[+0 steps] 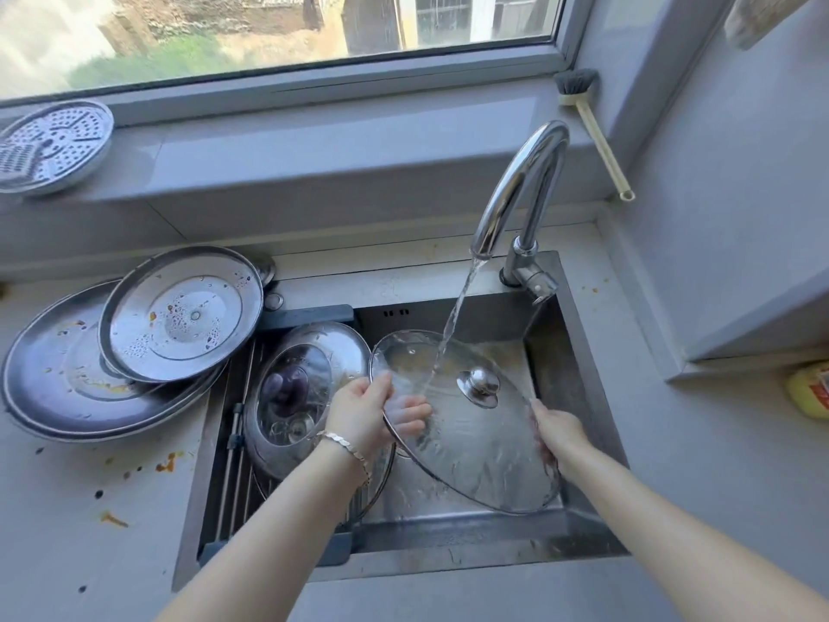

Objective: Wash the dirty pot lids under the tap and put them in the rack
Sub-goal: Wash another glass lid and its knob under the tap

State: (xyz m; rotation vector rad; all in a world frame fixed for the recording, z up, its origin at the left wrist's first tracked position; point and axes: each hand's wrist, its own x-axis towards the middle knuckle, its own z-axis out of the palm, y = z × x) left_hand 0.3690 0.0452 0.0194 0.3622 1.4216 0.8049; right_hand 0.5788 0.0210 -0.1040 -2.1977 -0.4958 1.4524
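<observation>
While water from the tap [520,186] runs onto it, the glass lid [471,442] is held tilted over the sink [565,356]. Its left rim is gripped by the left hand [363,410], fingers curled beneath the glass; its right rim is clasped by the right hand [556,435].

Both arms come in from the bottom edge, 2 bare forearms angling up and inward in a loose V. The left hand [363,410] is back-up with its thumb over the left rim of the round clear glass pot lid with a metal knob [471,446]. Its fingers [410,415] show through the glass underneath, so it's pinching that rim. There's a silver chain bracelet [345,442] on that wrist. The right hand [558,435] is on the opposite rim, also back-up, with fingers curled under the edge and mostly hidden. The hands sit well apart.
</observation>
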